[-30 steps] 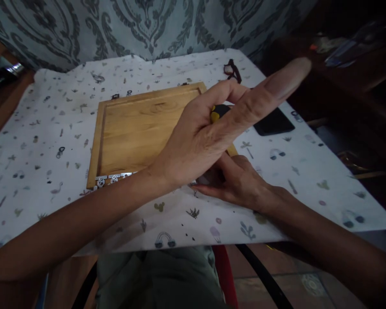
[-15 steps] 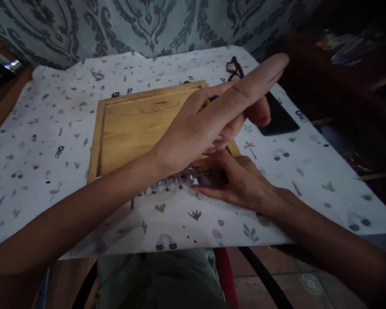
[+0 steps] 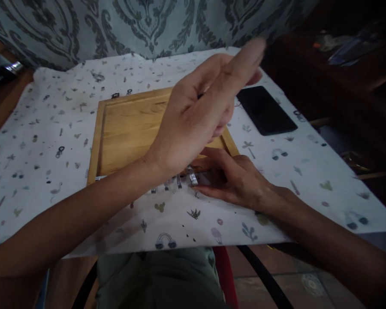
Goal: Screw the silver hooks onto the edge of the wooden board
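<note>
A shallow wooden tray point(image 3: 131, 128) lies on the patterned cloth. Along its near edge sit several shiny metal clips, the rightmost clip point(image 3: 192, 177) beside the fingertips of my right hand point(image 3: 241, 178). That hand rests low at the tray's near right corner, thumb and fingers closing around the clip. Raised over the tray is my left hand point(image 3: 199, 107), its index finger stretched up and to the right and its other fingers curled. Whatever those curled fingers may hold is hidden. My left forearm covers part of the row of clips.
A dark phone-like slab point(image 3: 266, 110) lies right of the tray on the white printed tablecloth point(image 3: 58, 141). A patterned curtain point(image 3: 148, 25) hangs behind the table. Dark furniture with small items stands at the right, and my lap is below the front edge.
My left hand has moved a little left and turned, uncovering more of the dark slab. Dark red glasses-like frames behind it are now hidden. My right hand has hardly moved.
</note>
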The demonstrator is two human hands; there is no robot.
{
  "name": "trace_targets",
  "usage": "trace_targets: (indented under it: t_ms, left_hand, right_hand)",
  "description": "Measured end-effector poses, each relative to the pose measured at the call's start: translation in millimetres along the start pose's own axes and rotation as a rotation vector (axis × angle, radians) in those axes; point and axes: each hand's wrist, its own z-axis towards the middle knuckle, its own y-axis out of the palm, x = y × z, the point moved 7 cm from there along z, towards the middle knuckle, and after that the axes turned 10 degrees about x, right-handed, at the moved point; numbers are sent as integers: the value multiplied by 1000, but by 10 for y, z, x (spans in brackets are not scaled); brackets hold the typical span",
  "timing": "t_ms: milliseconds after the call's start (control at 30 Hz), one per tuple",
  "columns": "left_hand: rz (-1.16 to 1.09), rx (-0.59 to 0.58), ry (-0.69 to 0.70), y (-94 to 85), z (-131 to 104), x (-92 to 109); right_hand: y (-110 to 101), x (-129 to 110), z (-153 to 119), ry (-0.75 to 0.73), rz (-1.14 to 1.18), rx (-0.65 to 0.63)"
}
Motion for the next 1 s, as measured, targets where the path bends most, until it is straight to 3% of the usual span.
trace_targets:
  t_ms: [233,333,633,767,1000]
  left_hand:
    - [-6,-218,-35,81,64,-15]
    - [-55,-247,-77,60,77,-25]
    - [34,17,61,-86,3,70]
    - [-38,-14,-39,-18,-25,28]
    - [-35,-89,-36,50,11,8]
  right_hand:
    - [14,21,4,13,-15,-8]
    - [10,20,7,17,-5,7]
    - [20,26,-4,17,15,16]
    - [2,4,9,3,-5,40]
    - [-6,29,9,22,-10,31]
